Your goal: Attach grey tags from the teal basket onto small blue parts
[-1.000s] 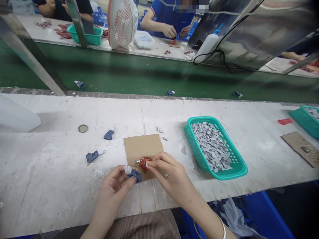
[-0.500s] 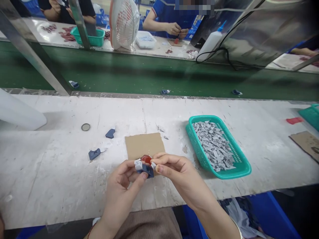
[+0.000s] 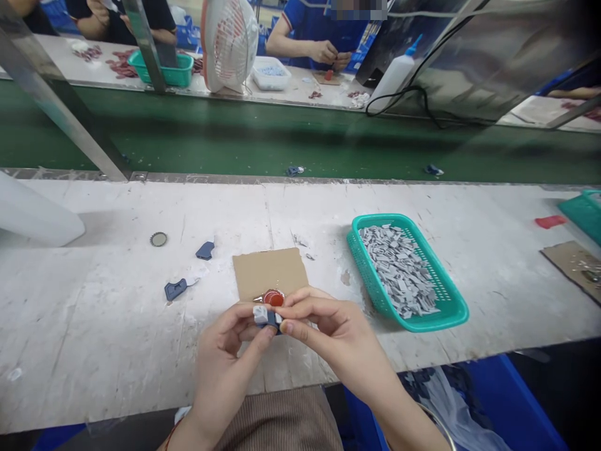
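My left hand (image 3: 230,351) is closed on a small dark blue plastic part (image 3: 271,320) that has a light grey piece (image 3: 260,314) at its left end. At the other end, the thumb and fingers of my right hand (image 3: 323,322) pinch a small light grey piece (image 3: 278,319) against the blue part. Just behind my fingers, a shallow red-brown cap (image 3: 273,298) with shiny liquid sits on a piece of cardboard (image 3: 267,269). Two more dark blue parts (image 3: 205,250) lie on the table to the left.
A green basket (image 3: 453,319) of small grey pieces stands on the right. A bottle cap (image 3: 158,239) and a white bottle (image 3: 37,213) are on the left. Beyond the table runs a green conveyor belt (image 3: 225,138) with blue parts on it. Co-workers sit across.
My right hand has moved left, bringing its grey piece against the blue part. On the belt, the blue parts have shifted left. The view has shifted slightly.
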`<state>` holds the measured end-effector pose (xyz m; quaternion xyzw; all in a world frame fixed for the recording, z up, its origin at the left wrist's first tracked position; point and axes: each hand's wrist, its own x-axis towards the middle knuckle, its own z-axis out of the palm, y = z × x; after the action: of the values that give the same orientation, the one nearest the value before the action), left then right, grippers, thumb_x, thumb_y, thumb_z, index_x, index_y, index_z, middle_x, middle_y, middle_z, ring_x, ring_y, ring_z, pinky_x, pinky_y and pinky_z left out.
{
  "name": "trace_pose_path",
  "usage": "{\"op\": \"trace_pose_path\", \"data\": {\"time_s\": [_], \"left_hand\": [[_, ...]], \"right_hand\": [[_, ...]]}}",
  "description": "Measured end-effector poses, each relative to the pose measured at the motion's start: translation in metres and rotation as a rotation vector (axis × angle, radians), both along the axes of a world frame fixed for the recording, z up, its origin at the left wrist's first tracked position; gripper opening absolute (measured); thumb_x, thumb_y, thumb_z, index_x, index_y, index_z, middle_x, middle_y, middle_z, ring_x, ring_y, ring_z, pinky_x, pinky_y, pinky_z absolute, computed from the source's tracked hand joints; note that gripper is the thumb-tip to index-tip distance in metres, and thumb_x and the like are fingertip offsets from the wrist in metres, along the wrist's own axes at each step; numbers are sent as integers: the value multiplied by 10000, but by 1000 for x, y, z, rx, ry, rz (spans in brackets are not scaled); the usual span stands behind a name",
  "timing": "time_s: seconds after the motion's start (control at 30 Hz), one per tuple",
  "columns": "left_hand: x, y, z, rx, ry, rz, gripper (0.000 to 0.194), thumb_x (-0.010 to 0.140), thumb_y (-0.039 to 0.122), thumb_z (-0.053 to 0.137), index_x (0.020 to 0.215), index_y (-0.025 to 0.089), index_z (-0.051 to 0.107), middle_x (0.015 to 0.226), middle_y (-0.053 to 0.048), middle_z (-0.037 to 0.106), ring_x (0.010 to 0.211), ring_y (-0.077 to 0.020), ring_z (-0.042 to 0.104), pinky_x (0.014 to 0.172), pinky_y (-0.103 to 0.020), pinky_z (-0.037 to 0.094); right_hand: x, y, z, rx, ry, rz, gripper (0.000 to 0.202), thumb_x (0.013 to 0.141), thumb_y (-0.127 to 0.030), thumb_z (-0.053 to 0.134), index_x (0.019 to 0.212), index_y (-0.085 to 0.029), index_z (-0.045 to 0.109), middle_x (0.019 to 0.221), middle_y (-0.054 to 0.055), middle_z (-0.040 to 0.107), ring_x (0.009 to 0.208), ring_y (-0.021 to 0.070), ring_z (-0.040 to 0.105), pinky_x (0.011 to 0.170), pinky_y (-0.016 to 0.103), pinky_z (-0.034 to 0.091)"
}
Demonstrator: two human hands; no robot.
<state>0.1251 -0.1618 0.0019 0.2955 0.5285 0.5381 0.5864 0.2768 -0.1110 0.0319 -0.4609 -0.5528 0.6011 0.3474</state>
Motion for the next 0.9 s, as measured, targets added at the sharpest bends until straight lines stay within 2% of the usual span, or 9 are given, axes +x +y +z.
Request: {"op": "trace_pose_path", "data": {"time_s": [0.1,0.2,0.33,0.43,0.53,0.6,0.67,0.73,0.9], "left_hand": [[-1,-2,-2,31,42,18,115,802,259,753,905,210,746,1054,-62,764,954,-216,723,858,-286,589],[-2,-2,-2,69,81,22,145,789,261,769,933,238,766,1064,-49,766,1037,-227,701,935,-303,558],[-4,2,2,99,84,10,145,797,265,759,939,243,779,1109,-52,756,1147,-253,650,1020,-343,501],[-2,6,6,91,40,-20,137,794,284,756,910,214,774,993,-63,773,922,-243,722,904,-351,557],[2,8,6,44,6,-58,164,808,318,741,913,194,758,718,-29,751,587,-184,690,730,-336,587],[4,9,4,44,16,-55,173,811,329,742,917,192,757,671,-19,735,634,-190,700,724,-315,582],[6,10,1,50,27,-28,178,797,331,759,913,196,766,781,-37,764,793,-212,717,752,-292,577],[7,11,-1,43,9,-15,196,783,339,771,917,196,774,859,-48,774,839,-220,714,737,-282,577],[9,17,5,9,-103,-105,232,797,359,754,947,184,780,606,-10,702,573,-163,663,618,-271,572]], "right_hand": [[1,2,0,-110,59,23,60,759,-286,814,792,-246,784,938,42,706,934,190,667,907,366,537],[2,4,-1,-310,227,83,151,708,-272,853,787,-225,732,917,18,705,857,156,671,816,310,556],[0,2,-2,-335,359,119,272,836,-456,728,947,-219,651,934,20,656,728,123,627,658,261,546],[-7,-2,-3,-315,368,155,373,929,-564,551,1111,-239,571,850,4,607,622,115,597,589,255,515],[-15,-6,-6,-340,384,182,404,924,-573,555,1149,-239,581,785,-20,535,540,83,499,524,220,430],[-21,-7,-9,-327,413,114,364,908,-546,600,1105,-242,633,773,-29,475,551,67,412,509,196,353],[-25,-8,-11,-307,417,43,312,903,-522,621,1049,-252,675,775,-27,450,574,70,346,517,195,309],[-27,-9,-12,-283,392,-6,304,896,-526,624,1020,-260,702,794,-13,476,588,83,318,518,203,292],[-24,-9,-11,-329,397,-40,463,911,-619,523,1122,-255,716,868,31,583,543,78,282,468,210,228]]}}
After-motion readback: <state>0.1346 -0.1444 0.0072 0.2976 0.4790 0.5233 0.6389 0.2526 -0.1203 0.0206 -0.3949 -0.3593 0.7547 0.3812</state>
